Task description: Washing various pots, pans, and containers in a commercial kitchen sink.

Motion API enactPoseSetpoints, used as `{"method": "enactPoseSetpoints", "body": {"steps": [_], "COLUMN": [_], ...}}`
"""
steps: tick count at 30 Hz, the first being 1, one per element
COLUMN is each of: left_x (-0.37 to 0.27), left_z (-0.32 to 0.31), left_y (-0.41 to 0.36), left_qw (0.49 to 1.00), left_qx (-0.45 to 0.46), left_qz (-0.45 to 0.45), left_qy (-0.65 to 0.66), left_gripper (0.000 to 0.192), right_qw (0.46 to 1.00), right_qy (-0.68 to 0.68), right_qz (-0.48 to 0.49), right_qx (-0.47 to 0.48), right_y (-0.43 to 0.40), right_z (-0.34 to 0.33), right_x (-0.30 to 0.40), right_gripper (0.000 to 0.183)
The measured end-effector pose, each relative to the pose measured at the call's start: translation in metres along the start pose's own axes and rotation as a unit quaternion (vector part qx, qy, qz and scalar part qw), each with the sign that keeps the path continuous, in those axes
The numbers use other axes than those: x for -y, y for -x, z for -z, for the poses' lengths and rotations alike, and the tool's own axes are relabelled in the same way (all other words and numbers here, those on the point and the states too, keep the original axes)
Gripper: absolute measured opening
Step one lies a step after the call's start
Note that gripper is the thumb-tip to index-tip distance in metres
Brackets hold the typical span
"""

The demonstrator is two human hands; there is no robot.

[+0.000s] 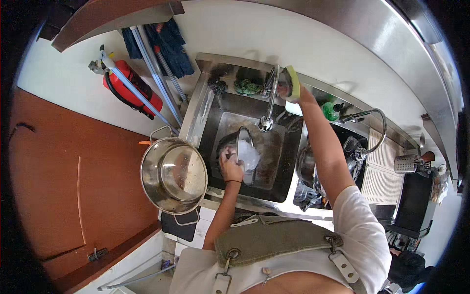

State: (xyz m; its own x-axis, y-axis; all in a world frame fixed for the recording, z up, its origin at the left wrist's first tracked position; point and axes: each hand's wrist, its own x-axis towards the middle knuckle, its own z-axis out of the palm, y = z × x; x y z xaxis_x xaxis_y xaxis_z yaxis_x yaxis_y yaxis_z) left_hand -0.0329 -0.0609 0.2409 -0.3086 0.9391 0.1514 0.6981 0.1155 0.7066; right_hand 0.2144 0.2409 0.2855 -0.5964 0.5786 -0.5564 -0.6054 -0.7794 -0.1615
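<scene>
My left hand (pixel 231 166) grips a metal pot (pixel 229 141), tilted on its side in the left basin of a stainless steel sink (pixel 279 158). White suds spill at its mouth. My right hand (pixel 288 92) is raised beside the faucet at the back wall, at a yellow-green-edged thing (pixel 293 81) that looks like a sponge or a container; blur hides which, and whether the fingers close on it. The spring faucet (pixel 271 99) hangs over the basin. A large steel stockpot (pixel 174 176) stands left of the sink.
The right basin holds dishes and crumpled plastic (pixel 306 193). Behind it stands a green soap bottle (pixel 331 111) near a second faucet (pixel 383 128). Scouring pads (pixel 248 87) lie on the back ledge. White drying racks (pixel 382 183) are at right; a fire extinguisher (pixel 134 88) at left.
</scene>
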Motion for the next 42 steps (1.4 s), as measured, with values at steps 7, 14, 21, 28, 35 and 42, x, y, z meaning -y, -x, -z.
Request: {"method": "enactPoseSetpoints", "body": {"steps": [7,14,21,28,35,42], "left_x": [0.006,-0.018,-0.037,-0.103,-0.160,-0.175], "left_z": [-0.006,0.015,0.038,0.069,0.117,0.128], "left_y": [0.000,0.017,0.031,0.040,0.031,0.020], "left_qw": [0.986,0.944,0.898,0.939,0.932,0.895], "left_qx": [-0.003,0.040,0.093,-0.070,-0.030,-0.020], "left_qz": [-0.151,-0.318,-0.426,-0.307,-0.246,-0.353], "left_qy": [0.066,0.075,0.065,0.142,0.263,0.271], "left_gripper": [0.026,0.007,0.007,0.019,0.014,0.023], "right_qw": [0.991,0.962,0.955,0.944,0.863,0.474], "right_qy": [-0.017,0.012,-0.057,-0.016,0.366,0.729], "right_qz": [0.125,0.263,0.288,0.326,0.324,0.493], "right_qx": [0.054,-0.077,-0.048,-0.040,-0.128,0.027], "right_y": [0.054,0.168,0.229,0.278,0.252,0.202], "right_z": [0.010,0.027,0.039,0.037,-0.027,-0.055], "right_x": [-0.034,-0.125,-0.180,-0.216,-0.263,-0.313], "right_gripper": [0.026,0.020,0.025,0.027,0.046,0.028]}}
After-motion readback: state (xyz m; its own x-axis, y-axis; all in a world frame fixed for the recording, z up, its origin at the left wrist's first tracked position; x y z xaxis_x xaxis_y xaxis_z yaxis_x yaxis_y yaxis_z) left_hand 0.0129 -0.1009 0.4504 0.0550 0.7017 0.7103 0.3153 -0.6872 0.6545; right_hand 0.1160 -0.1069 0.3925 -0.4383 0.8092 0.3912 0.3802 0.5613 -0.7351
